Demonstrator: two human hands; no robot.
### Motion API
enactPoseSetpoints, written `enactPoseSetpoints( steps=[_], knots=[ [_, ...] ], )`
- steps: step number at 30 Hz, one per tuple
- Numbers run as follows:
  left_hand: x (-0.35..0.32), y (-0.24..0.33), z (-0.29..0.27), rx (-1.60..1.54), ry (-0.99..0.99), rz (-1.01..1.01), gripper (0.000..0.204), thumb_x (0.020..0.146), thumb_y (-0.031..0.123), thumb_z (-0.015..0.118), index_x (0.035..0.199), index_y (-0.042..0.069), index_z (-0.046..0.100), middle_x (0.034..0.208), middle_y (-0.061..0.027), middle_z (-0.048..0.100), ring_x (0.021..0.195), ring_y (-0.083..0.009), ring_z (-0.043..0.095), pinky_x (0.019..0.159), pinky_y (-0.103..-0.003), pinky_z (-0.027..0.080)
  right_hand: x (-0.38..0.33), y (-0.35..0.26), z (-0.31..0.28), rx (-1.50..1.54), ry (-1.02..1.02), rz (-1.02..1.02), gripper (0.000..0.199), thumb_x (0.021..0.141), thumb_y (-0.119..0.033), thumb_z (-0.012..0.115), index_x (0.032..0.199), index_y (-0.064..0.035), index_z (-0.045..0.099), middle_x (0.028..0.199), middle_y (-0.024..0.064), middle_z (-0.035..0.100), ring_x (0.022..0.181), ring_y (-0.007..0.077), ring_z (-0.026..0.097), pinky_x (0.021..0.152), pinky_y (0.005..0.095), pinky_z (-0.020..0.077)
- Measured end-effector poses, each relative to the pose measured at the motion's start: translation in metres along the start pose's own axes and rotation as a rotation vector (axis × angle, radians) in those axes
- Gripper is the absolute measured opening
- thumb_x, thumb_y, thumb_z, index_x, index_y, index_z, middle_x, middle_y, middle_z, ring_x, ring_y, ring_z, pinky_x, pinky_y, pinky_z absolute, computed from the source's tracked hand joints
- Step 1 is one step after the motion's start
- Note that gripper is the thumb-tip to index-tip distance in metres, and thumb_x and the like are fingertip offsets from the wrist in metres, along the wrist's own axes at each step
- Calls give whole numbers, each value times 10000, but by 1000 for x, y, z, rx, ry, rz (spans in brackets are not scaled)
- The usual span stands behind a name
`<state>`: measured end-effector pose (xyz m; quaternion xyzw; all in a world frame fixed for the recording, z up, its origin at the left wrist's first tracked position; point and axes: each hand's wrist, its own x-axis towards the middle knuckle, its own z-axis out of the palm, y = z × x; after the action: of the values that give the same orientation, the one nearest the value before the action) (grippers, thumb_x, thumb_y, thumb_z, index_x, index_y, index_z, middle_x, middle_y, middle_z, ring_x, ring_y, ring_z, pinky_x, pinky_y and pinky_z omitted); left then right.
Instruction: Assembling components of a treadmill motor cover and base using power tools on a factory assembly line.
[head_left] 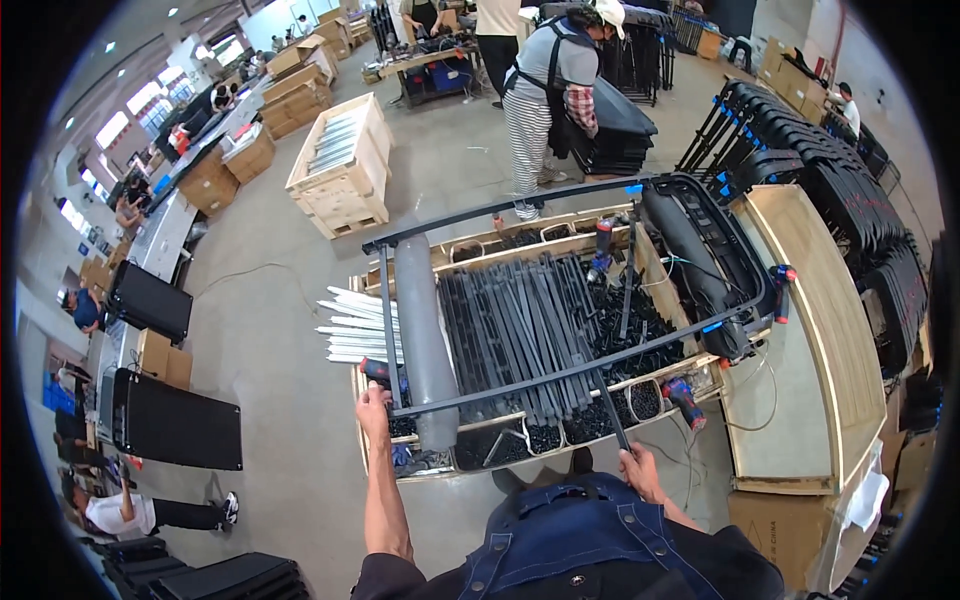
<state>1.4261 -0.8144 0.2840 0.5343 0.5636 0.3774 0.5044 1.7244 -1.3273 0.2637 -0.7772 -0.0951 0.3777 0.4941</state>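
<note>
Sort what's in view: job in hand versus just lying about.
Job, likely:
black frame, left hand at its corner
dark bar, in right hand
power driver beside left hand

Apparently lying about:
wooden crate, back left
black panels
cardboard boxes

We log bright, even indoor light | windows (113, 127) upper left burn white, ceiling lamps (110, 47) glare small | faint, soft shadows on floor (270, 330) | black strips (510, 325) lose detail | we see frame (500, 389) sharp, far background soft | fisheye: black rim, crate (852, 340) edges bowed
</note>
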Motion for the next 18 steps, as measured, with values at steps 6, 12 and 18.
enactPoseSetpoints(
  steps=[6, 12, 18],
  knots=[
    [-92, 56, 65, 405, 273, 563, 221, 997, 174, 651, 1069, -31, 693, 1011, -170, 688, 965, -305, 650, 886, -418, 516, 18, 26, -61, -241, 133, 46, 448, 1045, -432, 562, 1018, 1, 673, 691, 119, 638, 592, 225, 633, 570, 390, 491],
    [-176, 110, 205, 525, -188, 797, 232, 952, 200, 710, 1130, 53, 691, 1061, -136, 675, 1068, -352, 606, 960, -454, 465, 43, 49, -104, -359, 184, 26, 466, 996, -441, 611, 980, 17, 699, 836, 236, 703, 818, 386, 700, 769, 459, 519],
    [-208, 96, 302, 647, -583, 717, 528, 961, 479, 675, 1235, 28, 658, 1141, -231, 706, 1080, -422, 661, 961, -525, 468, 71, 110, -138, -269, 218, -36, 449, 874, -393, 799, 1023, 13, 678, 803, 141, 675, 742, 225, 624, 733, 397, 525]
  ],
)
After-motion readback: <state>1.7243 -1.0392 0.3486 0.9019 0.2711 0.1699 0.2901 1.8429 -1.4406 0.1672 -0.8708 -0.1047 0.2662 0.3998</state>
